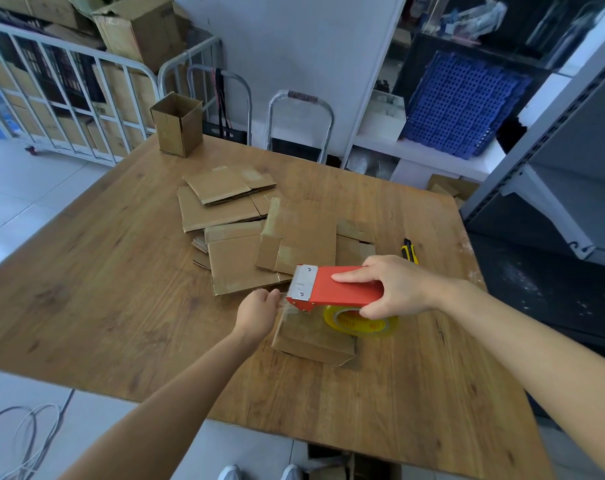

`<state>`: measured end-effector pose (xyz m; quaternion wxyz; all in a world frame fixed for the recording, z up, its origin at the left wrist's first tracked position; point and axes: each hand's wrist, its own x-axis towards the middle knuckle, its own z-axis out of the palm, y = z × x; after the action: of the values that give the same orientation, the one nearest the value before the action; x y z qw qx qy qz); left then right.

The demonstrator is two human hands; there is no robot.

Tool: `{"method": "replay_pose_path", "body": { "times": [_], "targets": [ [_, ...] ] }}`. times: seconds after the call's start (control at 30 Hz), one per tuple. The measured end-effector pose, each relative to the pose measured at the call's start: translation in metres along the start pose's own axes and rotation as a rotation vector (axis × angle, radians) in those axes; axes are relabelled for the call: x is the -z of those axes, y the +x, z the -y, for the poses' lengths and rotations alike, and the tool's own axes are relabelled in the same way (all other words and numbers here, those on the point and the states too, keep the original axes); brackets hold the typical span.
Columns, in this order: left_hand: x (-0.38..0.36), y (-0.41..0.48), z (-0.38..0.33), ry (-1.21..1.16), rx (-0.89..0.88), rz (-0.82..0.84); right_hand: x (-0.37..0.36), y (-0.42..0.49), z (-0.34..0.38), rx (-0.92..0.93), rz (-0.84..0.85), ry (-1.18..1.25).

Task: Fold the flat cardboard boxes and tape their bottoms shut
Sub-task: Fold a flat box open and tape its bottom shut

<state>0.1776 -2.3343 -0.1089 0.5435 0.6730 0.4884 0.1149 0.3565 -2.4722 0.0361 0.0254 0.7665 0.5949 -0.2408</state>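
My right hand (396,289) grips a red tape dispenser (335,287) with a yellow-cored tape roll (360,323) under it. The dispenser hovers over a small folded cardboard box (311,341) lying on the wooden table (121,289). My left hand (259,310) pinches the clear tape end at the dispenser's serrated blade, beside the box's left edge. Several flat cardboard boxes (238,233) lie in a loose pile just beyond. One finished open box (177,124) stands upright at the table's far left corner.
A yellow-black utility knife (409,250) lies on the table right of the pile. Grey metal shelving (553,161) stands close on the right. A white railed cart of cartons (69,95) and two folded trolleys (297,123) stand behind the table. Cables (27,438) lie on the floor.
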Motion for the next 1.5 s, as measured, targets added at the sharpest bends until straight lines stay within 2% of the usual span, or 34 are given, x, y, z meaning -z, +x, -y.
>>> {"method": "replay_pose_path", "body": {
  "times": [0.23, 0.47, 0.6, 0.7, 0.83, 1.07, 1.23, 1.4, 1.5],
  "targets": [
    [-0.001, 0.000, 0.011, -0.141, 0.077, 0.069, 0.013, 0.012, 0.013, 0.002, 0.072, -0.008],
    [-0.003, -0.001, 0.017, -0.464, 0.246, 0.168, 0.020, 0.026, 0.036, 0.001, 0.119, -0.101],
    [0.008, -0.009, 0.017, -0.600, 0.175, 0.359, 0.021, 0.034, 0.033, -0.047, 0.128, -0.022],
    [0.010, -0.017, 0.021, -0.558, 0.065, 0.394, 0.024, 0.035, 0.032, -0.075, 0.126, 0.018],
    [0.008, -0.015, 0.022, -0.531, 0.101, 0.346, 0.026, 0.037, 0.037, -0.090, 0.129, 0.052],
    [0.014, -0.008, 0.019, -0.437, 0.095, 0.363, 0.024, 0.040, 0.046, -0.087, 0.118, 0.044],
    [0.013, 0.000, 0.017, -0.354, 0.087, 0.464, 0.026, 0.040, 0.047, -0.087, 0.090, 0.044],
    [-0.002, 0.041, 0.050, -0.158, 0.107, 0.368, 0.029, 0.040, 0.051, -0.076, 0.046, 0.101],
    [0.011, 0.022, 0.029, -0.104, 0.100, 0.325, 0.025, 0.040, 0.053, -0.071, 0.069, 0.041]
  ]
}}
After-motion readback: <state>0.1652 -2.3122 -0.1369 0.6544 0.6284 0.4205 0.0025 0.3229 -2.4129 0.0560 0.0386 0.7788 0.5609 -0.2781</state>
